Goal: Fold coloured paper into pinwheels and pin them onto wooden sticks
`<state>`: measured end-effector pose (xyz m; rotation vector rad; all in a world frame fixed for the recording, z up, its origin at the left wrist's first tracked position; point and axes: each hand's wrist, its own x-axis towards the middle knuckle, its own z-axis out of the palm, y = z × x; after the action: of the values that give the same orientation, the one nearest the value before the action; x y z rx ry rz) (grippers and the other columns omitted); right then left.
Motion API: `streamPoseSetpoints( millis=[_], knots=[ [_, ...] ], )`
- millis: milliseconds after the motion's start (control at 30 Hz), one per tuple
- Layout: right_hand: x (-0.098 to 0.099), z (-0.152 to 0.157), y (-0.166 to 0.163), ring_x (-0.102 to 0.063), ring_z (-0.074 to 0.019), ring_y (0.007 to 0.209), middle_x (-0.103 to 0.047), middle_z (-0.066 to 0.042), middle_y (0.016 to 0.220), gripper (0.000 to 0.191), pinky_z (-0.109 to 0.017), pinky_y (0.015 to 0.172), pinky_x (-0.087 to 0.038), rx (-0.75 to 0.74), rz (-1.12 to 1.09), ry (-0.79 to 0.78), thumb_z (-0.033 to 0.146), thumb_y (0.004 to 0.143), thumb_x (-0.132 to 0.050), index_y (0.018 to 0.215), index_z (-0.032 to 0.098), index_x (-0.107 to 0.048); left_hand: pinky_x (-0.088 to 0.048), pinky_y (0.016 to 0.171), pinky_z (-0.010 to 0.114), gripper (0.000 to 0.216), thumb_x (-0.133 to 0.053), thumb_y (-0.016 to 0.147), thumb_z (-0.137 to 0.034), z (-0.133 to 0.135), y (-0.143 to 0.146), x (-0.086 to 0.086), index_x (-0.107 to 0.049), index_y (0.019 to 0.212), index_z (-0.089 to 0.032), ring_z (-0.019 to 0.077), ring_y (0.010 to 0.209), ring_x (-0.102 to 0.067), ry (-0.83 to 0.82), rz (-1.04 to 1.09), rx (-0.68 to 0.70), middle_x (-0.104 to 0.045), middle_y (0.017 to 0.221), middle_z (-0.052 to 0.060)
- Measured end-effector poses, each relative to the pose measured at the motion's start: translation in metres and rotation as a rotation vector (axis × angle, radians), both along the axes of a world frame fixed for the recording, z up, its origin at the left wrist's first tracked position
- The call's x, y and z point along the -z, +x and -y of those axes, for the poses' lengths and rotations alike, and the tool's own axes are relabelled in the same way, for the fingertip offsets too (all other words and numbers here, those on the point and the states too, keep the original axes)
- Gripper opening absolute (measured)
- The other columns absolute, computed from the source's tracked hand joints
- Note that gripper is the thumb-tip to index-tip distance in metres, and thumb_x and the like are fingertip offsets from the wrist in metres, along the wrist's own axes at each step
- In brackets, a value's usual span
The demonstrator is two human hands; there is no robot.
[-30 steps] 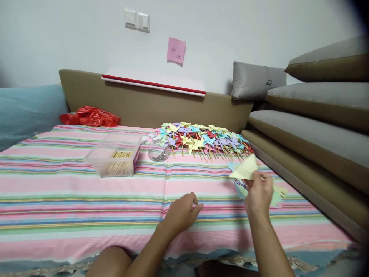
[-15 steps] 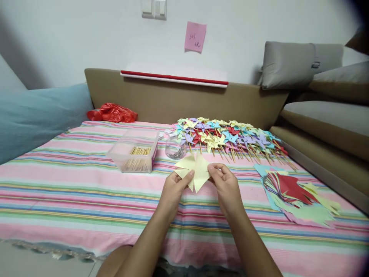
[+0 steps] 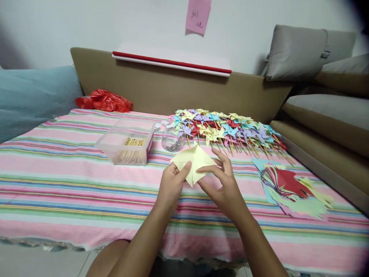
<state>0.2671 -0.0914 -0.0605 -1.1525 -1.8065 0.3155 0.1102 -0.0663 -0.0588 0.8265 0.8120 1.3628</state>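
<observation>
A pale yellow paper square with slit corners (image 3: 196, 159) is held up over the striped cloth. My left hand (image 3: 172, 184) grips its left side, thumb on top near the middle and fingers underneath. At its lower right edge, my right hand (image 3: 220, 181) has the paper between thumb and forefinger, the other fingers spread apart. Just beyond the paper stands a clear round jar (image 3: 172, 140) with small shiny pins in it. A clear plastic box (image 3: 123, 132) of short wooden sticks is to the left.
Many finished paper pinwheels (image 3: 219, 127) lie in a heap at the back right. Cut paper sheets (image 3: 294, 192) are stacked at the right. A red plastic bag (image 3: 105, 100) is at the back left. Grey cushions (image 3: 331, 115) line the right side; a striped cloth (image 3: 72, 196) covers the surface.
My right hand has moved from the paper's right edge to its lower right, with its fingers spreading. The paper has turned a little, and the camera view has tipped downward.
</observation>
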Motion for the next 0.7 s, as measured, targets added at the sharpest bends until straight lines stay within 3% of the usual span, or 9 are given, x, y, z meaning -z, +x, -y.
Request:
streamPoseSetpoints(
  millis=[100, 300, 467, 700],
  knots=[
    [0.0, -0.001, 0.002, -0.04, -0.0325, 0.144, -0.037, -0.01, 0.155, 0.006, -0.049, 0.112, -0.041, -0.006, -0.017, -0.016, 0.027, 0.088, -0.072, 0.093, 0.026, -0.075, -0.053, 0.08, 0.028, 0.038, -0.08, 0.081, -0.039, 0.001, 0.001, 0.001, -0.074, 0.11, -0.015, 0.0182, 0.087, -0.069, 0.038, -0.04, 0.023, -0.078, 0.103, 0.008],
    [-0.001, -0.003, -0.002, -0.043, -0.0302, 0.143, -0.05, -0.012, 0.143, 0.014, -0.047, 0.112, -0.041, 0.031, -0.196, -0.097, 0.035, 0.092, -0.066, 0.089, 0.025, -0.074, -0.051, 0.074, 0.026, 0.038, -0.078, 0.082, -0.041, 0.005, 0.004, 0.001, -0.074, 0.11, -0.015, 0.0177, 0.084, -0.068, 0.065, -0.132, 0.027, -0.078, 0.101, 0.008],
    [0.002, -0.008, -0.004, -0.047, -0.0291, 0.138, -0.055, -0.013, 0.134, 0.015, -0.04, 0.094, -0.053, 0.097, -0.425, -0.217, 0.039, 0.086, -0.071, 0.084, 0.024, -0.073, -0.05, 0.069, 0.026, 0.035, -0.079, 0.082, -0.04, 0.007, 0.007, 0.0, -0.075, 0.106, -0.015, 0.0178, 0.078, -0.067, 0.078, -0.172, 0.049, -0.078, 0.095, 0.007],
    [0.006, -0.011, -0.004, -0.049, -0.0296, 0.135, -0.058, -0.013, 0.128, 0.015, -0.035, 0.082, -0.052, 0.156, -0.458, -0.221, 0.037, 0.081, -0.075, 0.081, 0.023, -0.072, -0.05, 0.067, 0.025, 0.033, -0.081, 0.08, -0.039, 0.005, 0.006, 0.008, -0.073, 0.102, -0.015, 0.0174, 0.077, -0.066, 0.098, -0.217, 0.082, -0.078, 0.092, 0.006]
  ],
)
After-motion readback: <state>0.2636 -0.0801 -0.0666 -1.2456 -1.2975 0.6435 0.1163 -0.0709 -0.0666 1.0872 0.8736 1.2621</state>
